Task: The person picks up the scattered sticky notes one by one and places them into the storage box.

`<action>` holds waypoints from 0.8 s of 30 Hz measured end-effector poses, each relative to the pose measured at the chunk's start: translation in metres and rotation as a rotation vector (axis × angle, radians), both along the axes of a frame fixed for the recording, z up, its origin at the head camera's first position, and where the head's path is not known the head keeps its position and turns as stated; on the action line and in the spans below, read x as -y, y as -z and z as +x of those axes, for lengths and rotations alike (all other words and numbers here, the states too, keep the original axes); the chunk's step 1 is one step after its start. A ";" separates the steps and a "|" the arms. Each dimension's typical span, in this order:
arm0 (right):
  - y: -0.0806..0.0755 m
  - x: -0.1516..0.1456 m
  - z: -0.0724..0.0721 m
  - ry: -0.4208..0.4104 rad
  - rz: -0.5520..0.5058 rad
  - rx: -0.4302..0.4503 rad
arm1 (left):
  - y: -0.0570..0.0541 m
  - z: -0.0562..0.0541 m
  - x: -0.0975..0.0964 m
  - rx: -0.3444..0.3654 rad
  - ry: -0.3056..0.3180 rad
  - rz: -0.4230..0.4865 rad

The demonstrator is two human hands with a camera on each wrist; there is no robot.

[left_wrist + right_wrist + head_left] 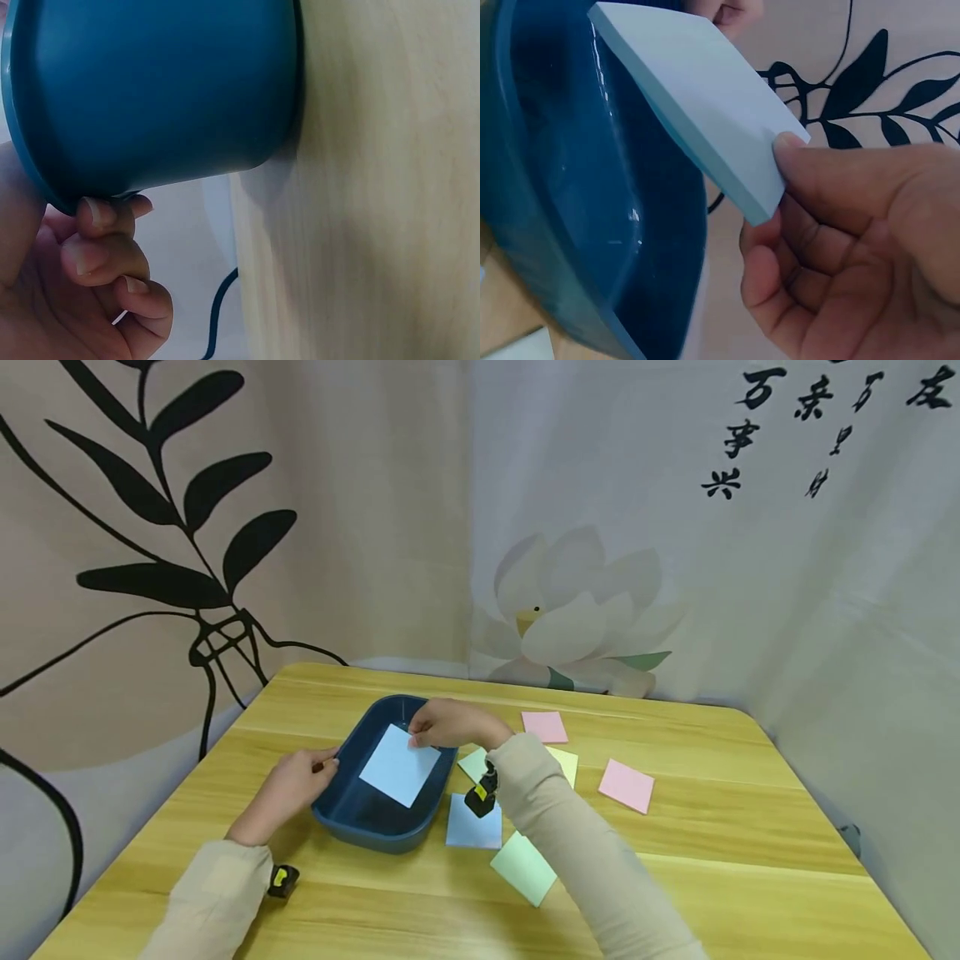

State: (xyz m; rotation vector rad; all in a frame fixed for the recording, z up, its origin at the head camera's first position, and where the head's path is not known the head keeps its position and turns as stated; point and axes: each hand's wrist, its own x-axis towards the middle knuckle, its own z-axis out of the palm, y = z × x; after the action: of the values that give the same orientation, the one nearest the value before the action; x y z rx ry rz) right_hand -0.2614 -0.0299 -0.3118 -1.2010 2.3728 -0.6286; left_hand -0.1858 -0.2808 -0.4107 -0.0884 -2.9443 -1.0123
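A dark blue plastic basin (352,827) stands on the table, its inside partly in view. My left hand (296,785) grips the rim on its left side, thumb over the edge and fingers curled beneath the lip, as the left wrist view shows with the basin wall (165,82). Between thumb and fingers my right hand (453,724) pinches one corner of a light blue sticky note pad (400,766). In the right wrist view the pad (697,90) is a thick stack, tilted above the basin's opening. My right forearm hides part of the notes beneath it.
Right of the basin lie a blue pad (474,828), a green pad (525,868), a second green pad (472,766) and a partly covered yellow pad (566,764). Farther off are a pink pad (545,727) and another pink pad (627,786). A printed curtain (375,527) hangs behind the wooden table (720,827).
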 end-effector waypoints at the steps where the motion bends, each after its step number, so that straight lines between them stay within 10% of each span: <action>1: 0.002 0.003 -0.001 -0.003 0.000 0.001 | 0.000 -0.001 0.000 0.002 -0.002 -0.002; 24: 0.042 0.044 0.002 0.049 0.122 -0.012 | -0.001 -0.005 0.001 0.025 -0.006 -0.032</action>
State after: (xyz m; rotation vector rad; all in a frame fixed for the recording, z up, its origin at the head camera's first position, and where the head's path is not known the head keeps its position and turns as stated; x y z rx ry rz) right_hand -0.2594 -0.0738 -0.3538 -1.1009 2.4190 -0.4846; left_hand -0.1904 -0.2819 -0.4098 -0.0683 -2.9815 -0.9735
